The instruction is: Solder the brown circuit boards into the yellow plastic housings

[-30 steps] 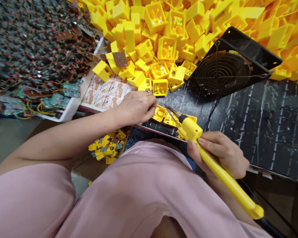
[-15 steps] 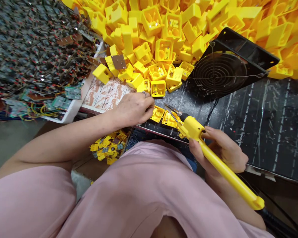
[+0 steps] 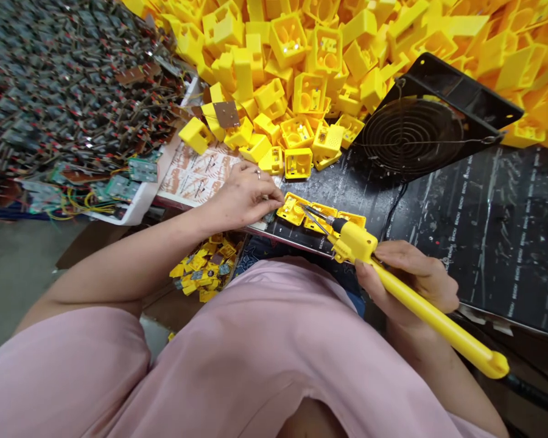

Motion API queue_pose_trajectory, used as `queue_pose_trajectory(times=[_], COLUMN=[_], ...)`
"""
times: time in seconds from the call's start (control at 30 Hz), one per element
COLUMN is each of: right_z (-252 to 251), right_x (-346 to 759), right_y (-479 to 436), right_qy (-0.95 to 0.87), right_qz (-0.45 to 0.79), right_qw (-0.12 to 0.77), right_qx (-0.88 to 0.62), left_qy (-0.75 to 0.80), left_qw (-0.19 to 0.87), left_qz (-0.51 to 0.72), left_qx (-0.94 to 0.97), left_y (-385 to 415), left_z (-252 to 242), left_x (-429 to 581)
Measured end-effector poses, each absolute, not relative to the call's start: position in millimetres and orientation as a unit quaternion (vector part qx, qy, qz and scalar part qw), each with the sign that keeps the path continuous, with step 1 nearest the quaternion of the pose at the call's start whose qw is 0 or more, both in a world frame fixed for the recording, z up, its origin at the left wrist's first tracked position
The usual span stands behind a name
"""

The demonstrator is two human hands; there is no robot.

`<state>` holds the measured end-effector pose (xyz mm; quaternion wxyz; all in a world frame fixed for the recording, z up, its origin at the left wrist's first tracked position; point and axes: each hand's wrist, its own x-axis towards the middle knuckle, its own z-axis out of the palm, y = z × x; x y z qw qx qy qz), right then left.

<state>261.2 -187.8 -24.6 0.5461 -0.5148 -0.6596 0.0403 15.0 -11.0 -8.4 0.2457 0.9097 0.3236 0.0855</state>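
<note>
My right hand point(image 3: 415, 277) is closed around a yellow soldering iron point(image 3: 432, 319) with a cable at its rear. Its metal tip and a thin feed tube reach over a short row of small open yellow plastic housings. The tip is at the leftmost housing point(image 3: 291, 208), near its right side; whether it touches is hard to tell. My left hand point(image 3: 246, 194) rests at the table edge with thumb and fingertips pinched together by that housing's left side. What the pinch holds, if anything, is too small to make out. Another housing point(image 3: 352, 218) sits at the row's right end.
A large heap of yellow housings point(image 3: 296, 91) covers the back. A black fan point(image 3: 415, 131) stands to the right on the black tabletop point(image 3: 484, 243). Circuit boards point(image 3: 82, 91) pile up in a white tray point(image 3: 139, 207) at left. Yellow pieces point(image 3: 205, 267) lie below the table edge.
The soldering iron's tip has moved left and down onto the row of housings. My left hand has drawn back slightly, its fingers now less curled, showing more of the leftmost housing.
</note>
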Motion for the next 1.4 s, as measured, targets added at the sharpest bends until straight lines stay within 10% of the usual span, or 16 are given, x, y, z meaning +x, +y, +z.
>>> queue_pose_trajectory(times=[1.4], right_z=[1], right_x=[275], right_y=[-180], right_qy=[-0.766], right_qz=[0.037], right_qw=[0.408], right_qx=[-0.496], left_qy=[0.295], left_qw=[0.109], left_qz=[-0.096], left_qx=[0.944], left_y=[-10], left_z=[17], left_x=[48])
